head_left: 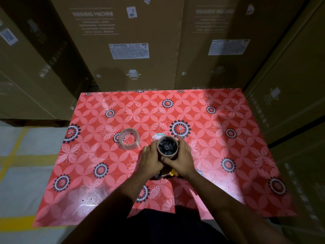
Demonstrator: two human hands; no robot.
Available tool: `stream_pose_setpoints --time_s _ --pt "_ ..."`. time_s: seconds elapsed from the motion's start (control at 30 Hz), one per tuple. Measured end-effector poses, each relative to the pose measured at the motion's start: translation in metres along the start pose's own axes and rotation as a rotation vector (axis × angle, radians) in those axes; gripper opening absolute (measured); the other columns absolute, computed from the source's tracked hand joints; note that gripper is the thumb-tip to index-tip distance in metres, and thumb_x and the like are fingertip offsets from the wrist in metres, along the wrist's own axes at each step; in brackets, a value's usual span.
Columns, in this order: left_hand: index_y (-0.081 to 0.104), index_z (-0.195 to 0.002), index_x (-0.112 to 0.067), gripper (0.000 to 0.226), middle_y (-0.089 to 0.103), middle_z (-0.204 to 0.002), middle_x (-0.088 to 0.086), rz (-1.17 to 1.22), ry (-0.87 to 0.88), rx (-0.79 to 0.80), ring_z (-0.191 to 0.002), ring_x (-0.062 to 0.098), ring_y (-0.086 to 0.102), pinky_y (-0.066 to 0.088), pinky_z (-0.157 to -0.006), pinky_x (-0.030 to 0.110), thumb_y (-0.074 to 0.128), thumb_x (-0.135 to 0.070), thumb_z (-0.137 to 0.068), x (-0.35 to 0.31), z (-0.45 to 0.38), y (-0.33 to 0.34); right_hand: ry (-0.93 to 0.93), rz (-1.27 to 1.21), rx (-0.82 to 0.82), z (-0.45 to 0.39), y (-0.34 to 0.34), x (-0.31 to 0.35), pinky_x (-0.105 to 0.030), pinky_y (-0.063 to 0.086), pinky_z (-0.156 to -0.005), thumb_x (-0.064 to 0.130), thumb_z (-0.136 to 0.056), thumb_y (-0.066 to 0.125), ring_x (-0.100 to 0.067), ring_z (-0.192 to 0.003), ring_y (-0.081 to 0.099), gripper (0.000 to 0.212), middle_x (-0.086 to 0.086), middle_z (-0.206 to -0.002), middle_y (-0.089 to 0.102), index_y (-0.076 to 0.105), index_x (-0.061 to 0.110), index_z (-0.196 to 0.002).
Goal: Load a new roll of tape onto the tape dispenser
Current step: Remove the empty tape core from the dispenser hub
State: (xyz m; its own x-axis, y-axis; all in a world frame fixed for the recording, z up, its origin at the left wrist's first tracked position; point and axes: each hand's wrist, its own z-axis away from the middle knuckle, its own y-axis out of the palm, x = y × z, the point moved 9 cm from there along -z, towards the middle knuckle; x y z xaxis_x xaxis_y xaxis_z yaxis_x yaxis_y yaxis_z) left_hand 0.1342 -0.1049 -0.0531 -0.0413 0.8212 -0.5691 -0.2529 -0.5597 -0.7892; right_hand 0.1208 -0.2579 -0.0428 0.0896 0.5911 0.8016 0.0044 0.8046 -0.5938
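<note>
A tape dispenser [168, 173] lies on the red flowered table [228, 155], mostly hidden under my hands; a yellow and black part shows below them. Its black spoked wheel [167, 147] faces up, ringed by a brown cardboard core [168, 137]. My left hand [151, 160] grips the left side of that core and wheel. My right hand [182, 159] wraps the right side, thumb across the front. A clear roll of tape [128, 139] lies flat on the table to the left of my hands, apart from them.
Tall cardboard boxes [126, 41] marked washing machine stand right behind the table and along the right side [290, 103]. At the left lies a grey floor with yellow lines [21, 155]. A small round sticker [158, 136] lies just behind the dispenser.
</note>
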Motion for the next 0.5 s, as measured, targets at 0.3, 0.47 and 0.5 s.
stream_pose_setpoints --time_s 0.3,0.47,0.5 --pt "0.030 -0.146 -0.030 0.085 0.054 -0.135 -0.001 0.004 -0.006 0.007 -0.118 0.024 0.045 0.044 -0.100 0.047 0.073 -0.035 -0.073 -0.001 -0.001 -0.001 0.000 -0.116 -0.085 0.000 -0.009 0.002 -0.032 0.048 -0.089 0.058 -0.072 0.075 -0.012 -0.114 0.055 0.066 0.012 -0.120 0.060 0.054 0.033 -0.130" --pt "0.030 -0.143 -0.026 0.082 0.057 -0.129 0.003 -0.012 0.005 0.008 -0.116 0.026 0.046 0.045 -0.097 0.048 0.073 -0.036 -0.073 -0.002 0.000 0.000 0.036 -0.146 -0.057 0.003 -0.010 -0.003 -0.040 0.051 -0.096 0.048 -0.079 0.072 -0.015 -0.120 0.054 0.074 0.009 -0.128 0.059 0.037 0.031 -0.142" --pt "0.031 -0.143 -0.026 0.080 0.056 -0.130 0.004 -0.020 0.009 0.015 -0.115 0.026 0.045 0.045 -0.097 0.047 0.070 -0.033 -0.074 -0.004 -0.001 0.000 0.010 -0.092 -0.040 0.003 -0.007 0.002 -0.038 0.049 -0.094 0.060 -0.074 0.072 -0.016 -0.119 0.050 0.078 0.007 -0.126 0.057 0.040 0.030 -0.139"
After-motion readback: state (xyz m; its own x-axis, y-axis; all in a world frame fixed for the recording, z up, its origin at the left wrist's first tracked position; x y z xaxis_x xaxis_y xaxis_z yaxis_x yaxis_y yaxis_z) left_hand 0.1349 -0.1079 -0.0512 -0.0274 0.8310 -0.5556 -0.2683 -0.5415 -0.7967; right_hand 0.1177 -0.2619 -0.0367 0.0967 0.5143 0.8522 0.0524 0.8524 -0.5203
